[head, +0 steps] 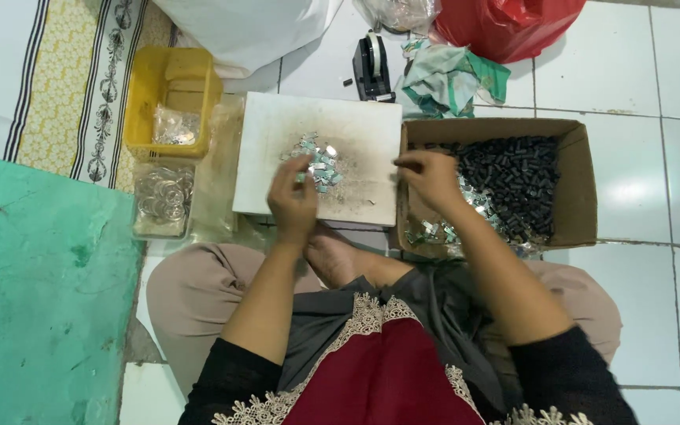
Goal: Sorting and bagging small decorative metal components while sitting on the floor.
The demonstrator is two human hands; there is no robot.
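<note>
Mid-frame, left hand [293, 201] pinches a small silvery piece from the pile of metal bits [318, 161] on the white board [356, 126], while right hand [430, 177], fingers closed on something unclear, hovers at the cardboard box [580, 189] edge.

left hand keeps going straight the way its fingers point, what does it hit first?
Most likely the small pile of silvery metal pieces on the white board. The left hand points up and slightly right in the frame, fingertips already at the pile's near edge. Its height above the board is unclear, so it may pass just over.
</note>
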